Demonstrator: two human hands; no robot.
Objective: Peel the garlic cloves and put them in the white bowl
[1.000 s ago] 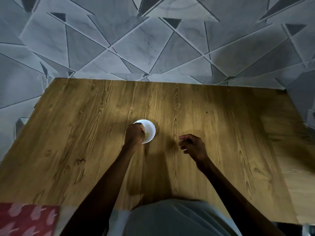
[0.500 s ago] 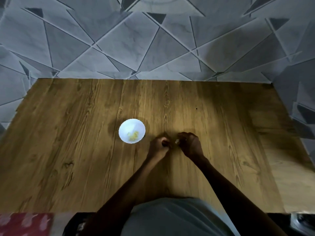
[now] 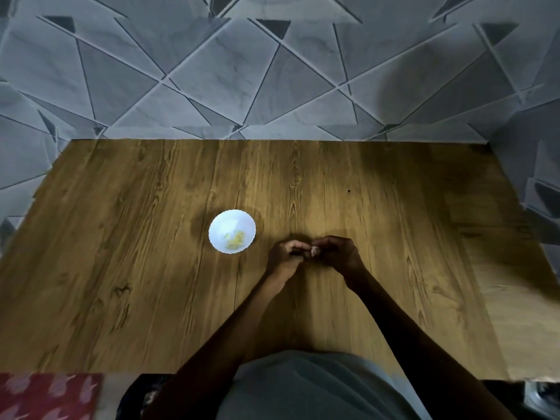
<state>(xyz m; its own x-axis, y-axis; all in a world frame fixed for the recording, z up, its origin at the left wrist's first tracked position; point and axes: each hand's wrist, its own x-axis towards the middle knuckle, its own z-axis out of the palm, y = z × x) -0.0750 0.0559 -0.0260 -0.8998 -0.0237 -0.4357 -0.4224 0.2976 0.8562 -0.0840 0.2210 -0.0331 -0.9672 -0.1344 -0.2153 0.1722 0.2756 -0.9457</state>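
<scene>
Pinching clove [image 3: 314, 252] with left hand [image 3: 285, 257] and right hand [image 3: 337, 253], peeling over surface [image 3: 394, 237]. Seeing few peeled cloves [image 3: 235, 237] in bowl [image 3: 222, 224]; needing to finish and drop this one.

Wooden table [image 3: 121, 268], grey geometric wall [image 3: 212, 71], red patterned cloth [image 3: 45, 395].

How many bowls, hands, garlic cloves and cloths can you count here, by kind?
Round white bowl: 1
Bare hands, left hand and right hand: 2
Pale garlic clove pinched between both hands: 1
Red patterned cloth: 1
Total: 5
Yellow peeled bits in the bowl are too blurred to count.
</scene>
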